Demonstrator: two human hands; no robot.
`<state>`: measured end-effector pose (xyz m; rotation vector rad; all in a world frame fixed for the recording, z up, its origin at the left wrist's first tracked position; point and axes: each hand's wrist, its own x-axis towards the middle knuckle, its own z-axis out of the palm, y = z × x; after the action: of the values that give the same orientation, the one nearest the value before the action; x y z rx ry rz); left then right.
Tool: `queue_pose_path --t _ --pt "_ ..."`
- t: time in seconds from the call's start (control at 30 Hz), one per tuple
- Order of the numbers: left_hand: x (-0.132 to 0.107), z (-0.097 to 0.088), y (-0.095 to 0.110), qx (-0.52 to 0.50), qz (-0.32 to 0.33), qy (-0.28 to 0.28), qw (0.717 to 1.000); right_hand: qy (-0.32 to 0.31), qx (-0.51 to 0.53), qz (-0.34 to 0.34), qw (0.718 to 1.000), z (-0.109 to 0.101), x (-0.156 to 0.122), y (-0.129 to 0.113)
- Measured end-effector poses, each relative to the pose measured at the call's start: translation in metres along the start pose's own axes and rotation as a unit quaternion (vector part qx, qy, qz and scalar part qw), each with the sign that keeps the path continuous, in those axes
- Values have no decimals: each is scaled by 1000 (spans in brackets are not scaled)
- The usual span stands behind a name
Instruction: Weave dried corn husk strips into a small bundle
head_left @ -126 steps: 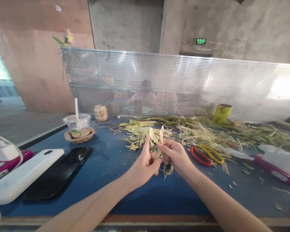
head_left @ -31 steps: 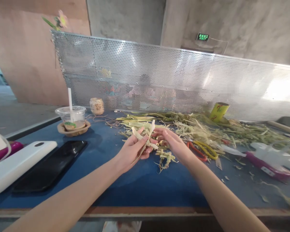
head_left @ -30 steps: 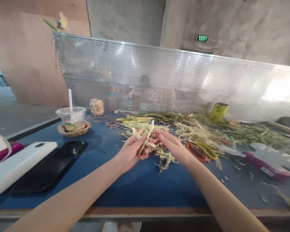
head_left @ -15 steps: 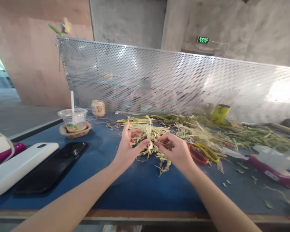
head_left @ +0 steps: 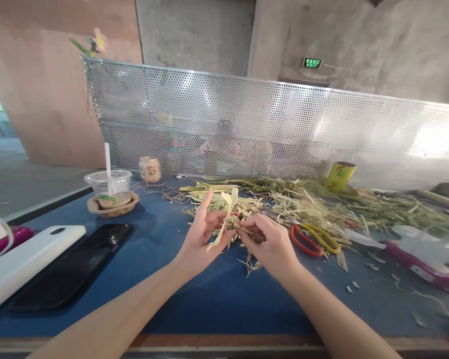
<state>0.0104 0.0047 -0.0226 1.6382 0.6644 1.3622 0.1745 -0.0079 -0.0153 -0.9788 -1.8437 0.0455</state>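
Over the middle of the table, my left hand (head_left: 202, 242) has its thumb and fingers closed around a pale dried plant strip (head_left: 230, 200), which stands up and also trails down across the thumb. My right hand (head_left: 275, 244) meets it from the right, thumb and forefinger pinched on plant fibre at the same spot. Exactly which strand each fingertip grips is partly hidden. Behind and beneath the hands lies a tangle of dried plant fibres (head_left: 249, 269). Scissors with red and yellow handles (head_left: 306, 241) rest just right of my right hand.
A lidded plastic cup (head_left: 110, 189) in a brown holder, a black phone (head_left: 73, 264) and a white power bank (head_left: 33, 264) are at left. Loose stalks (head_left: 389, 209) and a yellow-green tube (head_left: 340, 177) lie right, with a purple-and-white device (head_left: 422, 264). A perforated metal screen (head_left: 247, 124) closes the back.
The pale strip has tipped over, its lower end now trailing across my left thumb. My left fingers have closed in more. My right hand stays pinched in nearly the same place.
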Motion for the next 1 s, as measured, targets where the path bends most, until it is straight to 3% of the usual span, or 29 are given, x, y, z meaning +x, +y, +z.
queue_pose_path --t 0.2,0.33,0.57,0.77,0.87,1.0 --pt "4 -2 5 112 -5 14 994 -85 148 108 979 2 4 -3" --pt "3 -3 8 142 11 1 990 -143 162 132 967 2 6 -2" --pt "9 -9 5 69 29 -66 995 -183 23 -14 983 -8 8 2" --pt "12 -24 1 154 69 -170 971 -206 -85 -114 968 -8 9 8" --pt "12 -24 3 181 95 -139 969 -192 -96 -97 972 -6 9 7" --pt "9 -21 7 233 160 -91 955 -127 -105 -92 982 -4 8 6"
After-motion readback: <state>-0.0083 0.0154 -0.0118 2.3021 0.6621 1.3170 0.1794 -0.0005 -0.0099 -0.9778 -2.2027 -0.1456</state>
